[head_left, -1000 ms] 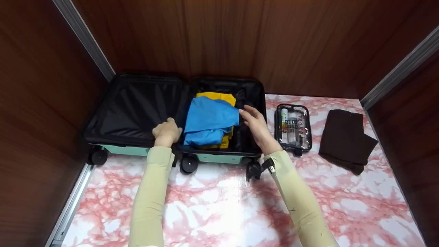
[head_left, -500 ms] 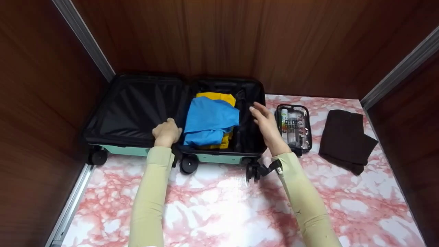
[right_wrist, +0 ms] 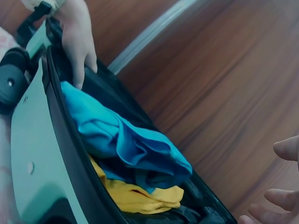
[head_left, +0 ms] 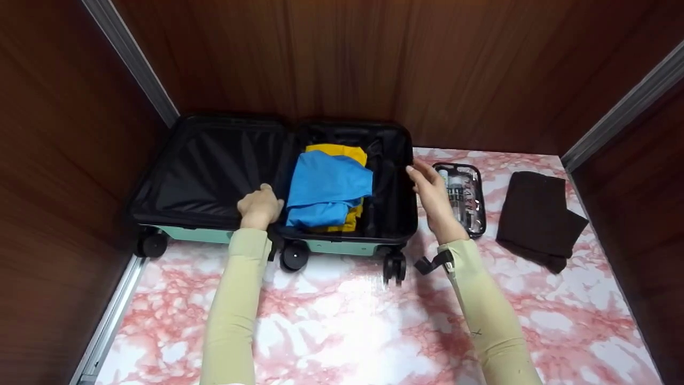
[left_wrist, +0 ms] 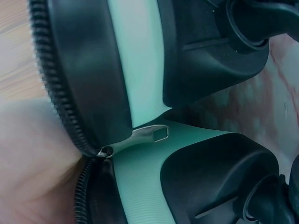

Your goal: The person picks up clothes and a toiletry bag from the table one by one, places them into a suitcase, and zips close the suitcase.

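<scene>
An open suitcase (head_left: 347, 247) with a mint shell lies flat, its two halves side by side. A blue folded cloth (head_left: 328, 179) sits over a yellow cloth (head_left: 352, 222) in the right half. My left hand (head_left: 260, 206) rests by the middle seam, fingers pointing down in the right wrist view; the left wrist view hides most of them. My right hand (head_left: 435, 200) is above the suitcase's right edge, fingers loosely bent and apart, nothing in them. Partly behind it lies a clear travel pouch (head_left: 473, 200) with black trim and small bottles inside.
A dark brown folded cloth (head_left: 539, 219) lies on the floor at the right. Black wheels (head_left: 294, 255) stick out at the suitcase's near side. Wood panel walls (head_left: 342, 69) stand behind and at both sides. The floor (head_left: 331, 331) is marbled pink and white.
My right hand has moved rightward, from the blue cloth's right edge to over the suitcase's rim beside the pouch. My left hand and the cloths have stayed in place.
</scene>
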